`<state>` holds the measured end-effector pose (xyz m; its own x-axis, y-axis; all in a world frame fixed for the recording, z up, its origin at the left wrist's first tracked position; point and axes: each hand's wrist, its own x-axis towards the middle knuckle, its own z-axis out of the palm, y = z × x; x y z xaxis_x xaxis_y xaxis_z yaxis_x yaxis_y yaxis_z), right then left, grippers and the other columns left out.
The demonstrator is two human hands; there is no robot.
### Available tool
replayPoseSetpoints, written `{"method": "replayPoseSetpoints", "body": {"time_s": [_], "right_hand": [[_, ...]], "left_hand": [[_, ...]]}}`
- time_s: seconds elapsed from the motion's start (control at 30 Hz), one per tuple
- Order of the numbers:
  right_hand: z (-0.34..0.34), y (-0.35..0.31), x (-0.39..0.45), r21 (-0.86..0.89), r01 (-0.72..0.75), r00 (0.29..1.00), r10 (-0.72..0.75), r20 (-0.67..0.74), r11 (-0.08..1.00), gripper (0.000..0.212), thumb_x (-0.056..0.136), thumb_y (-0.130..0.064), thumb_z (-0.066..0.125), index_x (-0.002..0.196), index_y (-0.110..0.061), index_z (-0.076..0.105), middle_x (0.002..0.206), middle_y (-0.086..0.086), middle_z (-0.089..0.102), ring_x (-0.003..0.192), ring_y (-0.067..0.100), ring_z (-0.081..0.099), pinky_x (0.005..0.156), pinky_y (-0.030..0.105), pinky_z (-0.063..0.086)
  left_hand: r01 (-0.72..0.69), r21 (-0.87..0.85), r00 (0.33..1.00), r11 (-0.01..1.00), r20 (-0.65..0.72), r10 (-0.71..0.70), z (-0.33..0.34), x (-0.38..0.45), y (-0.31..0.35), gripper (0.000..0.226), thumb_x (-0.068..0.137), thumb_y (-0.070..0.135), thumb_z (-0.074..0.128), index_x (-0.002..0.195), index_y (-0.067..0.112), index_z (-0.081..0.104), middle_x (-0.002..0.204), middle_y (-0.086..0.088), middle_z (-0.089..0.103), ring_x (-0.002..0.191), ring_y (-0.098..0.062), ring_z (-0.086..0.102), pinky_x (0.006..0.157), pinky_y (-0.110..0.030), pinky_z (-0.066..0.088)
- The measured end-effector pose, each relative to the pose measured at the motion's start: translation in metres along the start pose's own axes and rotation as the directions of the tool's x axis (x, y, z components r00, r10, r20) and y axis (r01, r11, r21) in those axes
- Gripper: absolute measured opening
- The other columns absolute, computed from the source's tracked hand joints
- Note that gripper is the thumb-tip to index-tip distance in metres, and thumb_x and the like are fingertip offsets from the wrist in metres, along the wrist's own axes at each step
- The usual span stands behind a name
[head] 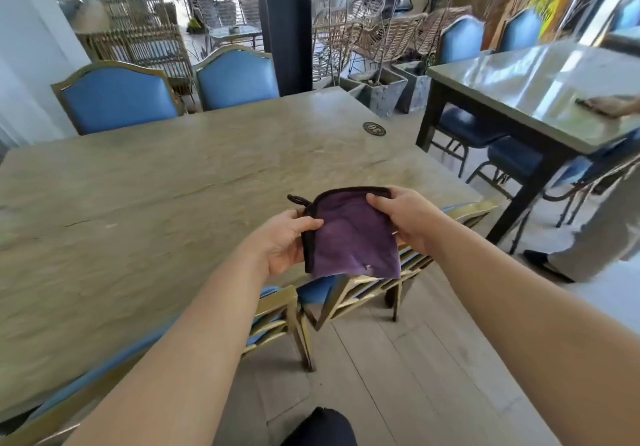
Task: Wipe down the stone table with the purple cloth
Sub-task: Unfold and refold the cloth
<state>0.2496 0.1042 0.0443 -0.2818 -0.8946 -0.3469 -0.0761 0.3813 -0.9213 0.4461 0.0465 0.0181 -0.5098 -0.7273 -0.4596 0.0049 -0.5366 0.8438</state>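
A folded purple cloth with a dark hem and a small loop is held in the air over the near right edge of the stone table. My left hand grips its left edge, thumb on top. My right hand grips its upper right edge. The cloth hangs between both hands and does not touch the tabletop. The table is a large beige-green slab stretching away to the left.
A round black number plate lies on the table's far right part. Blue padded chairs stand behind the table and others are tucked under the near edge. A second table stands at right, with another person beside it.
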Motion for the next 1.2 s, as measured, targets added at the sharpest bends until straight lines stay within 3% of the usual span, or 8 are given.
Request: {"method": "replayPoseSetpoints", "body": {"time_s": [0.23, 0.37, 0.47, 0.57, 0.73, 0.83, 1.03, 1.2], "right_hand": [[-0.078, -0.014, 0.062, 0.142, -0.019, 0.997, 0.029, -0.074, 0.99, 0.028, 0.092, -0.021, 0.061, 0.115, -0.006, 0.061, 0.106, 0.015, 0.067, 0.091, 0.027, 0.063, 0.091, 0.048, 0.05], [-0.122, -0.021, 0.101, 0.165, -0.045, 0.996, 0.057, -0.069, 0.985, 0.03, 0.091, -0.015, 0.063, 0.12, -0.01, 0.054, 0.101, 0.01, 0.065, 0.088, 0.022, 0.064, 0.085, 0.039, 0.053], [-0.15, -0.016, 0.125, 0.153, -0.027, 0.996, 0.04, -0.079, 0.988, 0.046, 0.088, -0.01, 0.065, 0.129, -0.019, 0.045, 0.103, 0.012, 0.06, 0.097, 0.028, 0.062, 0.094, 0.049, 0.049], [-0.174, -0.008, 0.145, 0.052, -0.022, 0.996, 0.027, -0.09, 0.998, 0.039, 0.089, -0.007, 0.063, 0.124, -0.018, 0.051, 0.109, 0.016, 0.059, 0.098, 0.029, 0.062, 0.092, 0.045, 0.052], [-0.213, 0.011, 0.188, -0.163, -0.099, 0.991, 0.083, -0.103, 0.982, 0.028, 0.09, -0.002, 0.056, 0.106, -0.02, 0.07, 0.106, 0.007, 0.063, 0.098, 0.025, 0.063, 0.087, 0.036, 0.055], [-0.236, 0.023, 0.214, -0.313, -0.094, 0.993, 0.067, -0.096, 0.945, 0.038, 0.091, -0.003, 0.051, 0.116, -0.028, 0.066, 0.102, -0.004, 0.055, 0.09, 0.016, 0.06, 0.074, 0.025, 0.055], [-0.274, 0.053, 0.268, -0.619, 0.033, 0.997, 0.017, 0.076, 0.785, 0.057, 0.088, -0.009, 0.056, 0.138, -0.035, 0.045, 0.142, 0.001, 0.043, 0.125, 0.023, 0.045, 0.105, 0.032, 0.038], [-0.294, 0.069, 0.312, -0.644, 0.144, 0.977, -0.007, 0.211, 0.751, 0.072, 0.084, -0.007, 0.06, 0.146, -0.029, 0.031, 0.15, -0.001, 0.028, 0.133, 0.021, 0.036, 0.101, 0.024, 0.03]], "left_hand": [[-0.017, -0.02, 1.0, 1.0, 0.023, 0.017, 0.06, 0.086, 0.024, 0.029, 0.092, 0.003, 0.057, 0.12, 0.009, 0.054, 0.088, -0.006, 0.072, 0.07, -0.017, 0.071, 0.059, -0.033, 0.058], [-0.04, -0.09, 0.999, 0.995, -0.031, 0.037, 0.095, 0.147, 0.032, 0.046, 0.09, 0.001, 0.058, 0.133, 0.003, 0.043, 0.091, -0.009, 0.069, 0.064, -0.017, 0.071, 0.053, -0.033, 0.058], [-0.063, -0.109, 0.994, 0.992, -0.094, 0.053, 0.121, 0.184, 0.033, 0.064, 0.087, -0.003, 0.062, 0.137, 0.017, 0.026, 0.098, -0.012, 0.065, 0.064, -0.018, 0.067, 0.058, -0.039, 0.059], [-0.086, -0.078, 0.992, 0.993, -0.1, 0.078, 0.141, 0.215, 0.031, 0.084, 0.084, -0.008, 0.062, 0.139, 0.04, 0.021, 0.117, -0.018, 0.059, 0.077, -0.024, 0.066, 0.065, -0.042, 0.058], [-0.027, 0.042, 0.999, 0.999, 0.042, 0.026, 0.171, 0.246, 0.023, 0.049, 0.09, -0.01, 0.052, 0.12, 0.028, 0.057, 0.119, -0.007, 0.061, 0.078, -0.014, 0.066, 0.059, -0.028, 0.056], [0.036, 0.085, 0.999, 0.996, 0.014, -0.037, 0.188, 0.267, 0.012, 0.053, 0.091, -0.009, 0.051, 0.131, 0.025, 0.052, 0.12, -0.006, 0.061, 0.082, -0.016, 0.064, 0.065, -0.034, 0.057], [0.062, 0.272, 0.995, 0.96, -0.097, -0.036, 0.222, 0.317, -0.004, 0.063, 0.091, -0.01, 0.051, 0.14, 0.028, 0.043, 0.127, -0.006, 0.055, 0.101, -0.02, 0.059, 0.069, -0.035, 0.058], [0.047, 0.607, 0.978, 0.793, -0.189, 0.087, 0.239, 0.362, -0.016, 0.072, 0.084, -0.007, 0.058, 0.145, 0.025, 0.037, 0.143, -0.009, 0.037, 0.122, -0.029, 0.05, 0.09, -0.047, 0.054]]}}
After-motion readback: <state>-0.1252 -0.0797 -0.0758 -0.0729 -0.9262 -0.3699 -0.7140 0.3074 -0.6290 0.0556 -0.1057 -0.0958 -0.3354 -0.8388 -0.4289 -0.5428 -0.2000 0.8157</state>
